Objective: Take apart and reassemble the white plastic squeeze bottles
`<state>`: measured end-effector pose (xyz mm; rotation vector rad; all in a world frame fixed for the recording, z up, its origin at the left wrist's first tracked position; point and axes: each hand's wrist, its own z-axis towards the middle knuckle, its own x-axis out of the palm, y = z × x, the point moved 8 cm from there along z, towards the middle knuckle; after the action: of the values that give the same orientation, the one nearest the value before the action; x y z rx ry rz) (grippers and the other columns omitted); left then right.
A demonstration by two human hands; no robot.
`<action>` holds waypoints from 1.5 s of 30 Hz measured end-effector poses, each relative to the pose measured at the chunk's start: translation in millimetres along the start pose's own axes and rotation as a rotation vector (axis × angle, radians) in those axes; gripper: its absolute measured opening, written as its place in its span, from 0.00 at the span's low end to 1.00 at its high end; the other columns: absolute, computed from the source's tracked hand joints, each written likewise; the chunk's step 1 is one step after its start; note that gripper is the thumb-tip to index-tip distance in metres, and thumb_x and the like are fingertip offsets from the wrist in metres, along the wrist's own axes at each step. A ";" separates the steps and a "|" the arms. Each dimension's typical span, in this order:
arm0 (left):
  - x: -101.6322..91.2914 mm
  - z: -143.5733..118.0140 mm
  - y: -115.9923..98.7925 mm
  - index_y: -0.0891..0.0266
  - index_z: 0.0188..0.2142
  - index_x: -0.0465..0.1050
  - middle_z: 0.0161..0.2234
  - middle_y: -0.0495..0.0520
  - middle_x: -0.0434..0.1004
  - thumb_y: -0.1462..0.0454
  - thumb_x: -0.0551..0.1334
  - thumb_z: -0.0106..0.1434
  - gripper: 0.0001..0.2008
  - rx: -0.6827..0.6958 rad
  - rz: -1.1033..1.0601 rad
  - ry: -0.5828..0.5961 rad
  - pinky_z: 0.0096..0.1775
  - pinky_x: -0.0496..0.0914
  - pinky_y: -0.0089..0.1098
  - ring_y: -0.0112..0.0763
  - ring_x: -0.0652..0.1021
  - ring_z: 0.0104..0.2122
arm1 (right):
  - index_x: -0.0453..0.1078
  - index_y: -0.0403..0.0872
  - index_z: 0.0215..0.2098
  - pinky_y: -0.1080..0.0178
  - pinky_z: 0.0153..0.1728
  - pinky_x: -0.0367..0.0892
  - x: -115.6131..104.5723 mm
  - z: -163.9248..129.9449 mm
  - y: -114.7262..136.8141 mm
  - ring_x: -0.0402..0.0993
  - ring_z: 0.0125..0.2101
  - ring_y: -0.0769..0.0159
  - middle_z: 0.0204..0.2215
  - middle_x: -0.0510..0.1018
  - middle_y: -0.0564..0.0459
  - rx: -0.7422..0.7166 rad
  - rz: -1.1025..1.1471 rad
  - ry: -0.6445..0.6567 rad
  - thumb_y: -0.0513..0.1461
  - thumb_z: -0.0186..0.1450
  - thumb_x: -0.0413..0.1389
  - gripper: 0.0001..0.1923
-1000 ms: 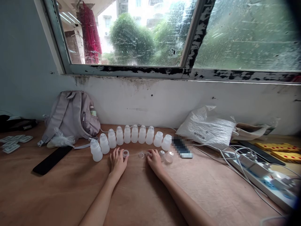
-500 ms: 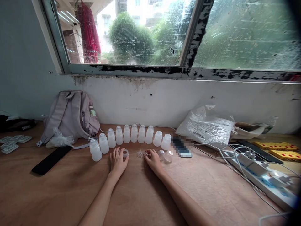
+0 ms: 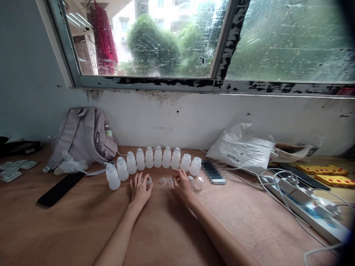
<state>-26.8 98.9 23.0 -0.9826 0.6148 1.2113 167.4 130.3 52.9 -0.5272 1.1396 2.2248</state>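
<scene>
My left hand [image 3: 140, 189] lies flat on the brown wooden surface [image 3: 166, 229], fingers spread, grip open, and its fingertips touch a small white plastic ring cap [image 3: 149, 180]. My right hand [image 3: 181, 186] rests just to the right, fingers curled down onto the wood beside two tiny clear plastic discs [image 3: 166, 181]; whether that grip pinches one of them I cannot tell. Right of that hand sit two clear domed caps [image 3: 197, 183], close against the knuckles.

Just beyond my fingers, on the far side, runs a curved row of translucent white plastic bottles [image 3: 154, 159], upright, shoulder to shoulder. Right of the row lies a phone [image 3: 213, 172], face up. Further right, a crumpled white plastic bag [image 3: 242, 149] leans at the wall, and a white power strip [image 3: 310, 208] with tangled white cables sits on the near right.

On the far left a grey fabric backpack [image 3: 83, 135] slumps against the wall, with a black flat bar [image 3: 61, 188] lying in front of it, near the left end of the bottles.
</scene>
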 end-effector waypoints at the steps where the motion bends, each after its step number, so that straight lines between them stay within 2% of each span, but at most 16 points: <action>1: -1.1 0.1 -1.3 0.55 0.48 0.64 0.52 0.58 0.61 0.59 0.55 0.56 0.19 0.009 -0.003 -0.006 0.52 0.51 0.48 0.44 0.57 0.54 | 0.62 0.45 0.44 0.63 0.32 0.66 -7.4 6.7 5.8 0.69 0.32 0.65 0.40 0.67 0.46 -0.034 -0.034 -0.042 0.34 0.59 0.44 0.16; 3: -3.6 0.4 -3.6 0.56 0.48 0.64 0.52 0.57 0.62 0.60 0.55 0.56 0.19 0.026 -0.016 -0.022 0.52 0.51 0.47 0.44 0.58 0.54 | 0.61 0.45 0.47 0.59 0.41 0.63 -21.0 23.8 17.6 0.65 0.42 0.61 0.44 0.66 0.45 -0.116 -0.149 -0.115 0.34 0.58 0.44 0.18; 6: -6.9 1.0 -4.5 0.57 0.48 0.64 0.51 0.58 0.63 0.60 0.55 0.56 0.19 0.033 -0.040 -0.049 0.52 0.52 0.47 0.44 0.59 0.53 | 0.56 0.46 0.52 0.48 0.51 0.48 -33.0 54.7 25.4 0.55 0.51 0.54 0.51 0.61 0.43 -0.161 -0.399 -0.162 0.35 0.58 0.46 0.23; 8: -9.3 1.4 -4.4 0.57 0.48 0.64 0.51 0.58 0.64 0.61 0.55 0.56 0.19 0.036 -0.059 -0.075 0.52 0.52 0.47 0.44 0.60 0.53 | 0.54 0.45 0.54 0.43 0.52 0.38 -35.7 73.5 23.7 0.48 0.55 0.51 0.54 0.57 0.42 -0.145 -0.528 -0.159 0.36 0.57 0.47 0.25; 11: -14.0 1.9 -5.7 0.58 0.47 0.64 0.50 0.58 0.65 0.62 0.55 0.56 0.17 0.056 -0.103 -0.126 0.52 0.53 0.46 0.43 0.61 0.53 | 0.59 0.45 0.49 0.40 0.51 0.31 -32.8 90.9 17.7 0.43 0.56 0.48 0.55 0.57 0.41 -0.124 -0.613 -0.106 0.38 0.58 0.49 0.21; 15: -22.9 1.9 -14.4 0.59 0.45 0.65 0.47 0.57 0.68 0.65 0.53 0.58 0.15 0.135 -0.176 -0.177 0.52 0.53 0.44 0.40 0.64 0.51 | 0.63 0.45 0.43 0.42 0.52 0.33 -28.4 89.9 13.8 0.61 0.46 0.55 0.40 0.72 0.44 -0.129 -0.554 -0.010 0.39 0.60 0.48 0.13; 17: -29.8 0.1 -20.9 0.60 0.44 0.66 0.45 0.57 0.70 0.65 0.52 0.58 0.14 0.179 -0.229 -0.202 0.52 0.53 0.42 0.39 0.65 0.50 | 0.62 0.45 0.44 0.45 0.52 0.39 -34.2 80.4 15.9 0.67 0.39 0.59 0.34 0.74 0.47 -0.123 -0.468 0.002 0.39 0.61 0.47 0.13; 21: -44.3 -9.8 -34.9 0.61 0.47 0.61 0.46 0.58 0.68 0.63 0.51 0.60 0.15 0.221 -0.373 -0.220 0.53 0.53 0.42 0.37 0.66 0.49 | 0.62 0.46 0.45 0.52 0.49 0.50 -66.0 43.5 35.6 0.67 0.41 0.60 0.39 0.73 0.46 -0.176 -0.249 -0.091 0.41 0.62 0.46 0.14; 23: -48.2 -17.0 -45.0 0.62 0.50 0.58 0.49 0.60 0.64 0.58 0.53 0.59 0.20 0.258 -0.442 -0.192 0.52 0.54 0.44 0.40 0.64 0.50 | 0.63 0.46 0.42 0.57 0.43 0.59 -80.0 19.6 43.8 0.68 0.38 0.60 0.37 0.72 0.47 -0.173 -0.103 -0.099 0.44 0.61 0.48 0.14; 26: -47.4 -28.0 -65.4 0.62 0.52 0.55 0.52 0.64 0.60 0.51 0.59 0.52 0.32 0.375 -0.514 -0.109 0.50 0.56 0.45 0.45 0.63 0.51 | 0.63 0.46 0.40 0.62 0.33 0.64 -84.9 -12.5 41.1 0.70 0.31 0.62 0.31 0.72 0.49 -0.037 0.149 -0.035 0.45 0.59 0.50 0.13; 29: -35.2 -35.6 -82.6 0.59 0.53 0.56 0.49 0.61 0.66 0.49 0.60 0.49 0.34 0.476 -0.544 0.055 0.47 0.62 0.42 0.43 0.70 0.45 | 0.62 0.47 0.37 0.65 0.24 0.65 -71.2 -35.6 25.5 0.69 0.24 0.67 0.28 0.70 0.53 0.167 0.446 0.035 0.47 0.58 0.51 0.13; 32: -24.6 -39.1 -87.5 0.58 0.53 0.57 0.45 0.58 0.70 0.51 0.58 0.53 0.30 0.494 -0.530 0.165 0.42 0.66 0.37 0.39 0.73 0.41 | 0.61 0.47 0.36 0.69 0.12 0.57 -48.4 -50.0 7.0 0.62 0.14 0.71 0.22 0.67 0.57 0.357 0.589 0.122 0.51 0.57 0.50 0.17; 35: -25.0 -42.0 -88.7 0.60 0.51 0.60 0.42 0.59 0.72 0.53 0.55 0.55 0.26 0.525 -0.492 0.181 0.41 0.67 0.37 0.40 0.73 0.40 | 0.62 0.46 0.30 0.70 0.11 0.52 -35.0 -56.8 -3.2 0.58 0.11 0.72 0.15 0.63 0.59 0.408 0.514 0.199 0.52 0.58 0.48 0.17; 39: -27.5 -45.4 -92.2 0.60 0.49 0.64 0.38 0.59 0.74 0.53 0.58 0.51 0.27 0.531 -0.534 0.255 0.38 0.68 0.37 0.41 0.75 0.36 | 0.57 0.46 0.18 0.70 0.17 0.52 -51.3 -54.3 -1.1 0.57 0.16 0.72 0.15 0.60 0.59 0.213 0.271 0.071 0.49 0.59 0.48 0.18; 42: -27.1 -43.2 -92.5 0.58 0.46 0.68 0.37 0.56 0.75 0.54 0.62 0.47 0.26 0.444 -0.674 0.333 0.37 0.69 0.34 0.39 0.75 0.34 | 0.54 0.46 0.15 0.69 0.17 0.49 -61.1 -55.2 -0.2 0.52 0.16 0.73 0.12 0.54 0.60 0.132 0.144 0.003 0.48 0.60 0.45 0.20; 45: -17.6 -40.2 -89.2 0.60 0.40 0.72 0.33 0.53 0.76 0.55 0.65 0.44 0.23 0.290 -0.818 0.492 0.33 0.68 0.30 0.35 0.75 0.30 | 0.51 0.46 0.13 0.69 0.17 0.46 -63.9 -57.7 0.7 0.50 0.15 0.74 0.12 0.51 0.60 0.120 0.109 -0.040 0.46 0.61 0.43 0.21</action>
<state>57.8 51.4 44.6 -1.1252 0.6470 0.1476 220.0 62.2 58.0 -0.3770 1.2989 2.2309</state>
